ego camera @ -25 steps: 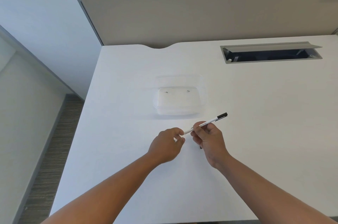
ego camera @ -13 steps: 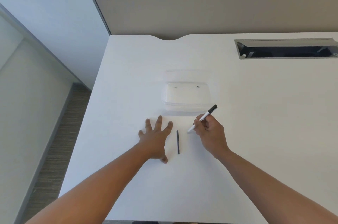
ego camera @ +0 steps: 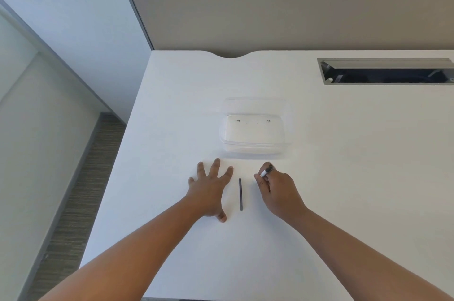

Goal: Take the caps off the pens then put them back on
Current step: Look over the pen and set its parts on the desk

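Your left hand [ego camera: 210,191] lies flat and spread on the white desk [ego camera: 344,178], holding nothing, while your right hand [ego camera: 277,190] is clenched around the pen [ego camera: 266,171], whose dark end protrudes toward 11 o'clock. The cap [ego camera: 240,194], a thin dark stick, lies loose on the desk between both hands, pointing to 12 o'clock. Judged from this, removal is done; recapping remains, and the clear container [ego camera: 255,133] at 12 o'clock holds no pens.

No legible text, label or number anywhere on desk or pen.
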Demonstrator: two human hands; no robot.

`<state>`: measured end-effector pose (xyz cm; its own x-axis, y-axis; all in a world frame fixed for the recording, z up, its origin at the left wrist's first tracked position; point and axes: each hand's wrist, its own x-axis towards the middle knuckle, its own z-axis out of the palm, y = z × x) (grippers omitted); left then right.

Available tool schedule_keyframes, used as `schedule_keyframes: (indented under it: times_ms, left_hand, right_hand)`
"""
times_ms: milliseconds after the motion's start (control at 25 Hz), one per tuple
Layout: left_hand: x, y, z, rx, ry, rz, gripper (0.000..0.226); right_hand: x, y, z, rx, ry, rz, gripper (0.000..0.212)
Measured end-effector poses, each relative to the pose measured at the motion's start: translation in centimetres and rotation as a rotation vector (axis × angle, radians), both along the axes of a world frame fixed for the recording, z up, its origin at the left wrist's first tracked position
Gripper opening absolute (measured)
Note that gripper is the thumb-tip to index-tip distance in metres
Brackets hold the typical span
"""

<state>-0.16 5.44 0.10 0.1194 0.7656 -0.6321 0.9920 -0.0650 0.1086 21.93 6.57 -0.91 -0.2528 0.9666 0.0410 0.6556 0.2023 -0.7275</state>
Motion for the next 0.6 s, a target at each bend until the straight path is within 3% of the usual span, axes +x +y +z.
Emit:
schedule_keyframes:
  times_ms: [400, 600]
  left_hand:
    - [0.1, -0.1, 0.4, 0.006, 0.006, -0.004, 0.142]
    - [0.1, -0.1, 0.4, 0.004, 0.007, -0.003, 0.143]
  right_hand:
    - [0.4, -1.0, 0.1, -0.059, 0.175, -0.053, 0.015]
    - [0.0, -0.1, 1.8, -0.006, 0.152, -0.072, 0.030]
